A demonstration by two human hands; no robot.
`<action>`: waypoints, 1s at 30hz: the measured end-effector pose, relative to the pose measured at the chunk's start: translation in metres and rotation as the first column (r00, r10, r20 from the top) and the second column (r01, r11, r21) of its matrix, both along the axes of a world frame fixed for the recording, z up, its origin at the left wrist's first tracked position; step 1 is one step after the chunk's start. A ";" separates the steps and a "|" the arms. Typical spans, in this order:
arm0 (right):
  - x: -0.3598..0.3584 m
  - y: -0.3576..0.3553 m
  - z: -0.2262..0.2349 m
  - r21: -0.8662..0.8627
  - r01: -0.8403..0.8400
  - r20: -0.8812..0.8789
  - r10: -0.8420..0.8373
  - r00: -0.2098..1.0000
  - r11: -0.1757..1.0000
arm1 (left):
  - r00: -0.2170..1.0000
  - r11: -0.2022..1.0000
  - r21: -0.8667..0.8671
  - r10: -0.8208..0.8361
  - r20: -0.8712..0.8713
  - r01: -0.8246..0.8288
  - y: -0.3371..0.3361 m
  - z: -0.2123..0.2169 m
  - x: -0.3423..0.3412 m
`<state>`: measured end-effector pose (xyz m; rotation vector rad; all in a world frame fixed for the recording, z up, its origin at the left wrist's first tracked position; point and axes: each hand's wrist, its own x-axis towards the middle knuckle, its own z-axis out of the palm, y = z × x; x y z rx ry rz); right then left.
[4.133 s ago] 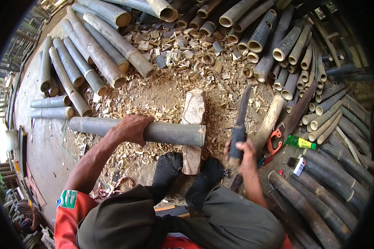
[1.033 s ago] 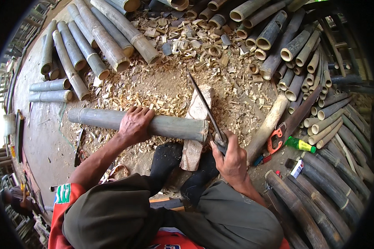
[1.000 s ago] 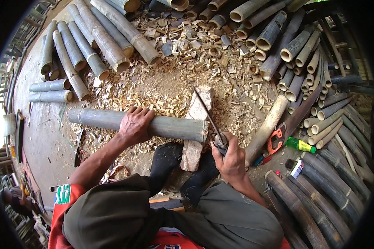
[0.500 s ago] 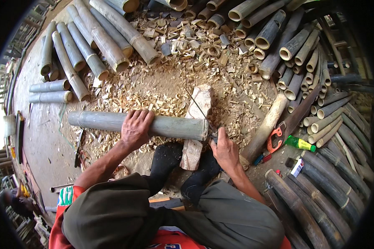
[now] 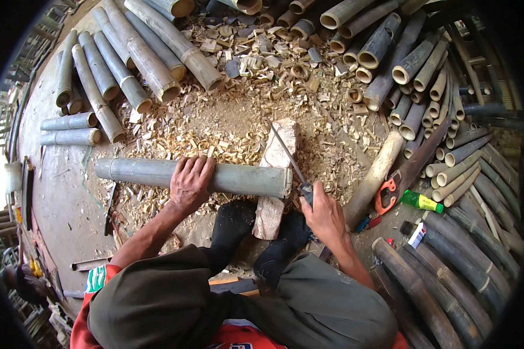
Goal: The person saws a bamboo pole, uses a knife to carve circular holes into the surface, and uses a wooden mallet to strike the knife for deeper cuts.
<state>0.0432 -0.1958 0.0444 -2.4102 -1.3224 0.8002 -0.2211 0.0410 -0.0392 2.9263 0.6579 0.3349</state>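
Observation:
A thick grey-green bamboo section point(image 5: 244, 179) lies crosswise in front of me, its right end resting on a pale block point(image 5: 268, 218) that runs between my dark-covered feet. My left hand point(image 5: 192, 180) is wrapped over the middle of the bamboo from above. In my right hand point(image 5: 325, 212) is the dark handle of a long, narrow-bladed knife point(image 5: 287, 152). Its blade slants up and to the left, just beyond the bamboo's cut right end. Whether the blade touches the rim cannot be made out.
Wood shavings point(image 5: 227, 136) cover the ground ahead. Cut bamboo tubes point(image 5: 148, 61) lie at the far left, with stacks point(image 5: 416, 70) at the far right and more lengths point(image 5: 442, 279) at near right. An orange-handled saw point(image 5: 385, 196) and a green bottle point(image 5: 422, 201) lie beside a pale log point(image 5: 374, 174).
My right hand has shifted slightly right and nearer me, and the knife's blade has moved right with it. My left hand and the bamboo stay almost where they were.

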 end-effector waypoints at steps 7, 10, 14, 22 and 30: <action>-0.001 -0.013 -0.014 0.335 -0.030 0.022 0.024 0.999 0.942 | 0.998 0.998 0.032 0.044 0.048 -0.046 -0.009 -0.001 0.004; 0.013 -0.017 -0.041 -0.072 -0.075 0.127 0.084 0.988 0.995 | 0.996 0.997 -0.014 0.082 -0.034 -0.082 -0.010 0.000 0.000; -0.002 -0.006 0.019 0.159 0.039 -0.046 -0.032 0.998 0.986 | 0.929 0.959 -0.279 -0.056 -0.367 -0.053 0.015 0.048 0.022; 0.003 -0.024 -0.054 -0.060 0.069 -0.010 -0.069 0.998 0.996 | 0.806 0.833 -0.538 -0.226 -0.546 -0.131 0.056 0.049 0.028; -0.019 -0.003 0.020 0.477 0.016 0.011 -0.024 1.000 0.879 | 0.915 0.911 -0.408 -0.122 -0.384 -0.049 0.045 0.029 0.010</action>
